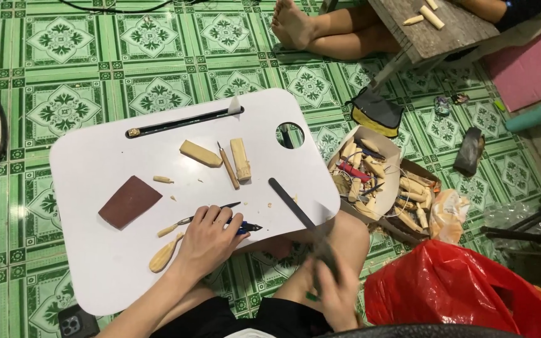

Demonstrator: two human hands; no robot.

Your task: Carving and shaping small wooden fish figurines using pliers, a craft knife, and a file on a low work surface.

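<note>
Head view, looking down: I see a white lap bench (95, 250) standing on a green patterned tile floor (64, 44). My left hand (211, 238) lies palm down on the bench near its front edge, fingers curled over several thin tools; a dark pen-like tool with a blue band (248, 228) sticks out from under the fingertips, and a small carving tool with a pale wooden handle (173, 227) lies just left of the hand. Whether the fingers actually clasp any of these I cannot tell. My right hand (336, 291), off the bench edge above my knee, is clenched around the lower end of a long dark flat file (295, 209), whose upper end reaches back over the bench; the hand is blurred.

On the bench: a wooden spoon-shaped blank (165, 253) beside the left wrist, a brown sheet of sandpaper (129, 200) to the left, two pale wood blocks (200, 153) (240, 158) and a pencil-like stick (228, 166) between them near the middle, and a dark rod (180, 122) lying in the bench's slot. To the right, on the floor, stand a cardboard box of wood pieces and tools (377, 184) and a red plastic bag (458, 291). Another person's bare feet (292, 25) show at the top.
</note>
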